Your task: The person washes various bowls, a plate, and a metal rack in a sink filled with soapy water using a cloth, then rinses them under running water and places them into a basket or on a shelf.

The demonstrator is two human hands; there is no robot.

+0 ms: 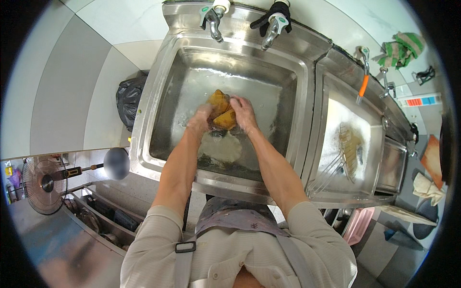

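A bunched yellow-brown cloth point(224, 118) is between my hands in the large stainless steel sink point(304, 108), which holds water. My left hand point(202, 116) grips the cloth's left side and is partly blurred. My right hand point(245, 111) holds its right side, fingers bent around the edge. Both wrists are wet and reach in over the sink's front rim. Under the cloth, a dark shape lies low in the water; what it is cannot be told.
Two taps point(216, 30) point(272, 32) stand over the back rim, a black glove behind one. At right, a second sink point(376, 144) holds foamy water and a wire skimmer or rack point(347, 151). A black plastic bag point(131, 100) and a fan point(47, 183) are at left.
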